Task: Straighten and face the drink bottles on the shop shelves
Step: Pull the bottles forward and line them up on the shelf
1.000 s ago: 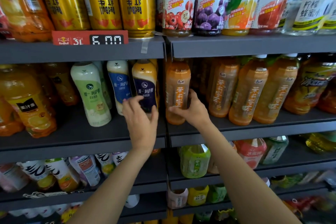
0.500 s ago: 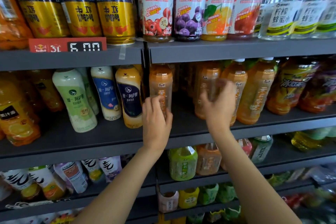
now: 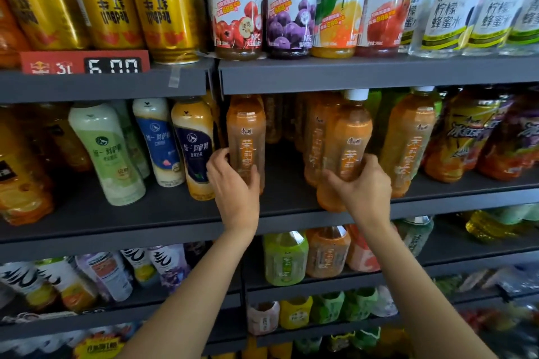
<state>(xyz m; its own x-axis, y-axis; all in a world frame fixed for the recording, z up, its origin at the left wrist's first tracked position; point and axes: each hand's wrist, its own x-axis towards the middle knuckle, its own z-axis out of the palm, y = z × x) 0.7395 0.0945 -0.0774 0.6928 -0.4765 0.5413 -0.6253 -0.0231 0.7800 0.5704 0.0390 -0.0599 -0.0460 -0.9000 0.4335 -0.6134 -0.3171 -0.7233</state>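
Orange tea bottles stand in a row on the middle shelf [image 3: 291, 207]. My left hand [image 3: 234, 186] grips the lower part of the leftmost orange bottle [image 3: 246, 131], which stands upright with its label facing out. My right hand [image 3: 363, 186] holds a second orange bottle [image 3: 347, 137] with a white cap, drawn forward to the shelf's front edge ahead of its neighbours. Between the two bottles is a bare gap of shelf. More orange bottles [image 3: 408, 137] stand to the right.
Milk tea bottles [image 3: 192, 143] stand just left of my left hand. Gold cans [image 3: 166, 11] and juice bottles [image 3: 236, 3] fill the shelf above, with a red price tag [image 3: 84, 63]. Green and orange bottles [image 3: 285, 256] sit on the shelf below.
My left hand moved from the dark milk tea bottle to the leftmost orange bottle. My right hand left that bottle, reached right, and now holds another orange bottle pulled forward.
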